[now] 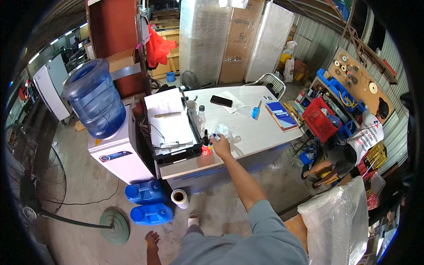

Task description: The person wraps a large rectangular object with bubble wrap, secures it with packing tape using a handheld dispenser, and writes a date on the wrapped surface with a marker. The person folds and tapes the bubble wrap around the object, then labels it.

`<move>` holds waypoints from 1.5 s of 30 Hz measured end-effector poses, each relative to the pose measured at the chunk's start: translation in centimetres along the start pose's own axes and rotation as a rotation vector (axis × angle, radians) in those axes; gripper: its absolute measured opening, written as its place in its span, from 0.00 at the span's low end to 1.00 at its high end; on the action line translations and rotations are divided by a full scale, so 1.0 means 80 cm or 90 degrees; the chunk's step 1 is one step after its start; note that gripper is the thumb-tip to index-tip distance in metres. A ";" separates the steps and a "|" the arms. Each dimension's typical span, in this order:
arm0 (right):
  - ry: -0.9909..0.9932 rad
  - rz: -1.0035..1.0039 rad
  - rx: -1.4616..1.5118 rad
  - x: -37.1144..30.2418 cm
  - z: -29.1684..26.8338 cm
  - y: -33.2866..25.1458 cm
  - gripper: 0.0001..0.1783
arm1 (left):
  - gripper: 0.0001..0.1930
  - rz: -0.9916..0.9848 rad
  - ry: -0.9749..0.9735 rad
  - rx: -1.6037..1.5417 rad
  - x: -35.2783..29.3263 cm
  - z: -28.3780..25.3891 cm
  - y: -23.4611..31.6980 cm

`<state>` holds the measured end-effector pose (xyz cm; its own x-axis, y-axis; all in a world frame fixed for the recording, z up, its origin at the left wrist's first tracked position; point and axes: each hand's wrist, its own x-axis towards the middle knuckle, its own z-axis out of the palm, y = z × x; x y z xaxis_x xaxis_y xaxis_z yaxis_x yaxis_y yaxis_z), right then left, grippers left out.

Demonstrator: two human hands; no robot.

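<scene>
My right hand reaches over the near edge of a pale desk. Its fingers are closed just beside a small red cup that holds dark pens. Something small and pale with a bluish tip shows at the fingertips, too small to make out. Behind the cup stand a clear bottle and crumpled clear plastic. My left hand hangs low at my side over the floor, fingers apart and holding nothing.
A black tray with papers and a clipboard sits left on the desk. Farther back lie a phone, a blue cutter and a blue book. Blue jugs and a pedestal fan stand left. A person crouches right.
</scene>
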<state>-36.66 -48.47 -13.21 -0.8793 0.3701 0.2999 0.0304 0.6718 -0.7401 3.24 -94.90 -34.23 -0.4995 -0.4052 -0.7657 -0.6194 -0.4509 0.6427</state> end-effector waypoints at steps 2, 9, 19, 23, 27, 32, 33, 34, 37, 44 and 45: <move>-0.010 0.042 -0.018 0.005 0.025 0.002 0.31 | 0.23 -0.020 0.028 0.029 0.019 -0.013 0.031; 0.095 -0.004 -0.006 0.017 0.010 -0.037 0.17 | 0.20 -0.057 -0.024 0.098 0.063 0.020 0.073; 0.076 0.288 0.442 -0.151 -0.175 -0.088 0.11 | 0.33 -0.139 -0.568 0.479 -0.026 0.230 0.110; 0.031 0.483 0.608 -0.335 -0.195 -0.082 0.13 | 0.39 -0.015 -0.953 0.741 -0.151 0.318 0.145; 0.245 0.423 0.572 -0.517 -0.191 -0.076 0.13 | 0.31 -0.035 -1.268 0.829 -0.255 0.319 0.078; 0.270 0.555 0.631 -0.680 -0.293 -0.104 0.13 | 0.30 -0.033 -1.292 1.064 -0.356 0.272 -0.001; 0.281 0.516 0.575 -0.722 -0.304 -0.099 0.13 | 0.31 0.064 -1.331 1.069 -0.374 0.258 -0.027; 0.289 0.482 0.520 -0.766 -0.308 -0.089 0.13 | 0.33 0.159 -1.368 1.068 -0.383 0.242 -0.055; 0.416 0.544 0.392 -0.857 -0.351 -0.135 0.13 | 0.39 0.415 -1.467 1.007 -0.452 0.189 -0.122; 1.033 0.586 0.089 -1.118 -0.488 -0.236 0.19 | 0.35 0.663 -1.473 1.310 -0.558 0.159 -0.230; 1.040 0.568 0.111 -1.147 -0.497 -0.246 0.20 | 0.37 0.740 -1.481 1.306 -0.549 0.171 -0.241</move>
<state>62.35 -70.18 -2.21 0.6351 0.7717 -0.0325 0.0303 -0.0669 -0.9973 28.86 -57.51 -13.34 0.4945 0.7551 -0.4304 0.7657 -0.1441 0.6269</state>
